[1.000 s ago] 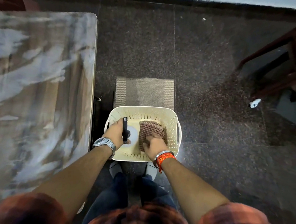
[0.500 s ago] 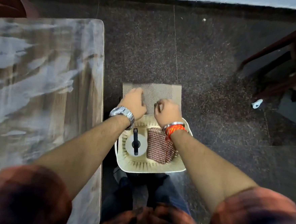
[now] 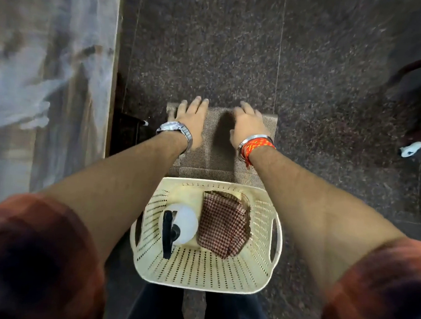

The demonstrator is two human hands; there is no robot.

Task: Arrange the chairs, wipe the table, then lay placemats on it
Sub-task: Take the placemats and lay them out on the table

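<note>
Now that the white spray bottle (image 3: 183, 224) and checked cloth (image 3: 222, 225) sit in the cream perforated basket (image 3: 196, 270), the left hand (image 3: 188, 119) and right hand (image 3: 248, 127) have moved on, lying flat with straight fingers on the woven grey placemats (image 3: 219, 160) on the floor (image 3: 332, 118); wiping seems finished.

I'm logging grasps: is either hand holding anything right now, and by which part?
Nothing is held. The left hand and right hand rest flat on the placemats, fingers reaching the far edge; no grip shows.

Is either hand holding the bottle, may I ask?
No, the bottle sits in the basket; the left hand and right hand rest on the placemats.
</note>
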